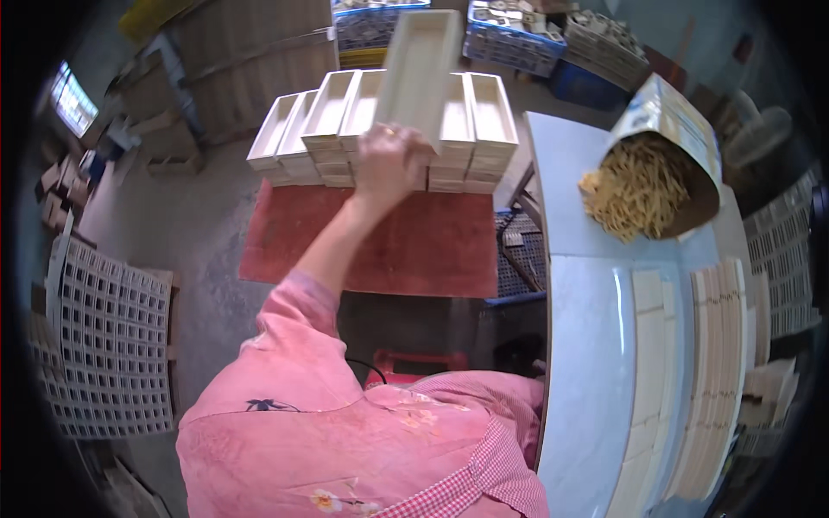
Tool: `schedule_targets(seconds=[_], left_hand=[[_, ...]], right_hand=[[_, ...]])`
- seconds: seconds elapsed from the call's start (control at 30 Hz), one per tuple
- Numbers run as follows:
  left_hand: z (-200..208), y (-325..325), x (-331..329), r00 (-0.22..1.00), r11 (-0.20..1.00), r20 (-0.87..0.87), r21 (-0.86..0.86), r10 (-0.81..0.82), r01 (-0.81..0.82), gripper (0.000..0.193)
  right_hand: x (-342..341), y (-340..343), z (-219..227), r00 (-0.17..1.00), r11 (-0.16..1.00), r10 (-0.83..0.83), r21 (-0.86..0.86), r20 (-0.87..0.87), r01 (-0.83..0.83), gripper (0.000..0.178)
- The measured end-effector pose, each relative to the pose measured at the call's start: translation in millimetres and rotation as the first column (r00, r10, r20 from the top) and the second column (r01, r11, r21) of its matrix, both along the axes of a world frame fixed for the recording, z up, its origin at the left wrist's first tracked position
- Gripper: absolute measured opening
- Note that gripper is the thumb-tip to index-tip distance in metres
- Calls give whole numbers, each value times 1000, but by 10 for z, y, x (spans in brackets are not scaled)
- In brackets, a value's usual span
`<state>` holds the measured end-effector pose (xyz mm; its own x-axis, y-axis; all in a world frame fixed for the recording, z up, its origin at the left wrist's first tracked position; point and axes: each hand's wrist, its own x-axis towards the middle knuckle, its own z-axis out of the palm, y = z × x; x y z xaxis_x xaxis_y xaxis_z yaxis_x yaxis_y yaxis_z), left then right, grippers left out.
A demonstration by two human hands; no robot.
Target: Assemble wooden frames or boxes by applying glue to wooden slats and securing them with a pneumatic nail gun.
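My left hand (389, 164) reaches forward, closed on the near end of a pale, open-topped rectangular wooden box (420, 73). This box is raised and tilted above the stacks, smeared a little by motion, and hides part of the row behind it. Similar boxes (328, 108) stand stacked side by side at the far edge of a red board (371, 237), with the shorter stacks (278, 129) at the left end. My left forearm passes over the board. My right hand does not show.
On the right, a pale blue table (583, 337) bears a tipped carton (669, 112) of tan strips (639, 190) and rows of thin wooden pieces (712, 371). Blue crates (514, 43) stand at the back. A slotted rack (117, 337) is on the left; a red stool (419, 363) sits below.
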<state>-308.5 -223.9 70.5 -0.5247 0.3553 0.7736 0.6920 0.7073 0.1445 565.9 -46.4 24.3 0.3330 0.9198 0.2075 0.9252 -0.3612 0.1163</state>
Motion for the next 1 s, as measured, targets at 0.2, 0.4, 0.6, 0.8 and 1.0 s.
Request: schedule_targets(seconds=[0.2,0.4,0.6,0.8,1.0], left_hand=[[-84,-1606,-1321,795,773,-14,-227,606,-593,39],[-694,-2640,-1965,656,723,306,-328,690,-608,41],[-890,-2540,-2030,623,729,380,-398,684,-558,41],[-1182,-2702,-2247,695,744,325,-487,641,-457,36],[-1302,-2843,-2121,773,817,333,-428,540,-386,30]], right_hand=[[-204,395,-259,953,954,285,130,-101,-271,50],[-563,541,-322,894,911,403,176,-197,-372,55],[-909,617,-179,893,919,391,137,-223,-369,59],[-719,972,-417,855,855,517,70,-32,-514,59],[-817,1067,-428,838,838,545,-44,-3,-545,62]])
